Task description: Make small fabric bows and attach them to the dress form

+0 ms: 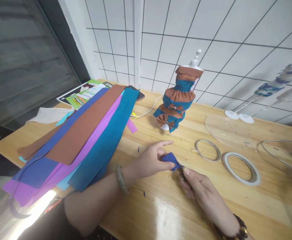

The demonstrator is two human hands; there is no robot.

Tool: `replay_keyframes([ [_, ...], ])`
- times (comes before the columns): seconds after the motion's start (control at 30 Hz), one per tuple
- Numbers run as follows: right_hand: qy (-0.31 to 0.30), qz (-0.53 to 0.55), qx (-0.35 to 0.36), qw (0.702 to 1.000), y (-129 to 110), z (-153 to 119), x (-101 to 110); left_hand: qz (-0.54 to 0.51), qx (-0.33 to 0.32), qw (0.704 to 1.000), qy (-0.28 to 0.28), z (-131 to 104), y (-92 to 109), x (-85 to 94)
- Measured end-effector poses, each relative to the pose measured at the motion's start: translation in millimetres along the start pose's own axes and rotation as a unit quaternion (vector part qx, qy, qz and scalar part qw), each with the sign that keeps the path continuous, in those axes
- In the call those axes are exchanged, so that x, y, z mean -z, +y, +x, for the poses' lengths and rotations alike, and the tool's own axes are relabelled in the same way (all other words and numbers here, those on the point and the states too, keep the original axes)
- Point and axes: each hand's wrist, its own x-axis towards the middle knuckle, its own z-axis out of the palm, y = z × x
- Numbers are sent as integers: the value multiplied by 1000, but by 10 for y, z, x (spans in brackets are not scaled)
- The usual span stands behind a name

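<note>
Between the thumb and fingers of my left hand [156, 158] is a small folded piece of blue crepe paper [170, 160]; the index finger points outward. My right hand [201, 190] grips a pair of dark scissors [181, 170], whose handles are mostly covered by the fingers. The scissors' blades meet the right edge of the blue paper. Behind both hands stands a small white dress form [194, 61] in a tiered brown and teal dress [177, 96] with brown bows. Tiny blue scraps [144, 194] lie on the wood near my left wrist.
Long crepe paper strips [86, 130] in several colours cover the table's left side, with a phone [141, 95] at their far end. Two tape rolls [241, 168] lie right of my hands. A clear round sheet [223, 130] and more stands [232, 115] are at the back right.
</note>
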Motion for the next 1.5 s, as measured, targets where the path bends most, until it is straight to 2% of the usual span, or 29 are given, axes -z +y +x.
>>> replay_keyframes([
  [0.37, -3, -32, 6, 999, 23, 4, 16, 6, 6, 1000, 8, 8, 13, 6],
  [0.7, -5, -22, 4, 1000, -8, 0, 3, 3, 10, 1000, 12, 1, 28, 8],
  [0.97, -10, -22, 9, 1000, 12, 1, 0, -3, 11, 1000, -5, -2, 10, -8],
  [1.5, 0, -24, 0, 1000, -12, -9, -1, -14, 11, 1000, 11, 3, 22, -14],
])
